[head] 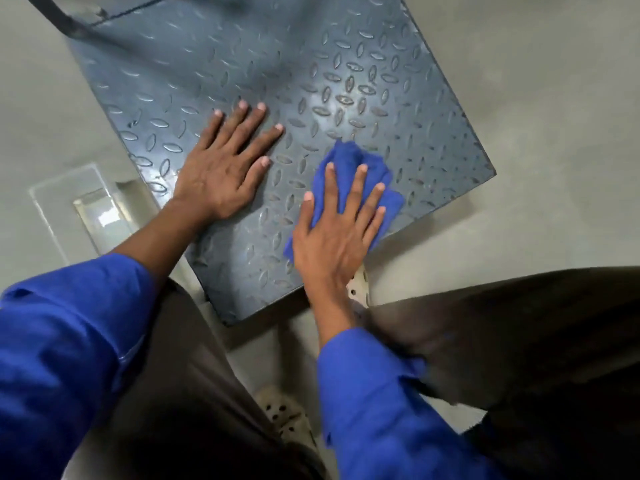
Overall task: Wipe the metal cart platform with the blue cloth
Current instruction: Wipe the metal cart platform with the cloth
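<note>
The diamond-plate cart platform [242, 81] fills the upper middle of the view, and the blue cloth [349, 161] lies bunched on it toward its five o'clock corner, close to the near edge. The right hand [332, 237] presses flat on the cloth, its fingers [356, 188] straight and spread, curled round nothing. The left hand [221, 171] rests palm-down on bare plate at about nine o'clock from the cloth, fingers likewise straight and splayed, holding nothing – it looks like a brace.

The wipe appears to be under way in this corner. To do it well, I would press evenly through the whole palm so the cloth follows the raised treads and does not skate over them. Strokes should overlap and run toward twelve o'clock, where the plate by the cart handle [69, 22] is blurred and its state unclear. The brace hand covers plate that needs wiping too, so it should shift in turn.
</note>
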The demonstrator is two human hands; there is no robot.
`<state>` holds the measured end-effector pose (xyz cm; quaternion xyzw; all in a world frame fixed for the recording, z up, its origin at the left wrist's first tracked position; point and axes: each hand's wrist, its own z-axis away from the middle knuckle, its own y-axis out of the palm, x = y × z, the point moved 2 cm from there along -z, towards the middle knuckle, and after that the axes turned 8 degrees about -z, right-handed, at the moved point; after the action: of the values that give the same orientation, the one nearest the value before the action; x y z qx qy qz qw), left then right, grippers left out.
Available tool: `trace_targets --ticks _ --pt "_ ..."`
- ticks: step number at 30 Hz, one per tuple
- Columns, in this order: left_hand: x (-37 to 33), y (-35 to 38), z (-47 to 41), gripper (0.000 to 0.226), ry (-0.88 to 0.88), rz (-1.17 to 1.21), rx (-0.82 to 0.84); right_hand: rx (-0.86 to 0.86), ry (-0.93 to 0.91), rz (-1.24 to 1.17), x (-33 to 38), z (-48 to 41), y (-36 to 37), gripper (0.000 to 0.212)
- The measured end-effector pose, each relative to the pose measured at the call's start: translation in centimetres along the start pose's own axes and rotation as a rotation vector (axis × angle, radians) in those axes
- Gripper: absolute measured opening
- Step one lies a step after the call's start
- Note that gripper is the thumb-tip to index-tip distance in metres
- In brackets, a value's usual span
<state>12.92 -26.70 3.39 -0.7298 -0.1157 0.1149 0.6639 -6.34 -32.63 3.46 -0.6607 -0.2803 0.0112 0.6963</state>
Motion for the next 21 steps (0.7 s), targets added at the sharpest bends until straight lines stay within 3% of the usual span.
trace_targets --ticks 3,5,7,9,11,17,21 --pt "0.4 0.0 1.1 0.056 -0.008 -0.006 -0.016 0.16 -0.263 -0.014 3.0 7.6 0.9 0.059" --pt "1.2 -0.3 2.2 0.055 -0.058 -0.004 -0.014 0.163 -0.368 -0.012 1.6 6.5 1.2 0.061" --pt "2.3 -0.8 3.2 0.056 -0.137 0.008 0.009 0.064 -0.293 0.021 -0.4 3.1 1.0 0.065" --pt "3.2 -1.0 4.0 0.057 -0.179 0.002 0.023 -0.023 -0.096 -0.007 -1.6 0.1 0.7 0.073" --pt "3.5 -1.1 4.4 0.057 -0.197 -0.003 0.022 -0.018 -0.021 -0.014 -0.9 0.4 0.8 0.079" --pt "5.1 -1.0 6.3 0.053 -0.244 0.015 -0.026 0.284 -0.47 -0.019 4.0 13.8 2.0 0.075" --pt "7.1 -0.9 7.9 0.052 -0.271 0.024 -0.04 0.292 -0.572 0.024 6.0 11.1 3.5 0.075"
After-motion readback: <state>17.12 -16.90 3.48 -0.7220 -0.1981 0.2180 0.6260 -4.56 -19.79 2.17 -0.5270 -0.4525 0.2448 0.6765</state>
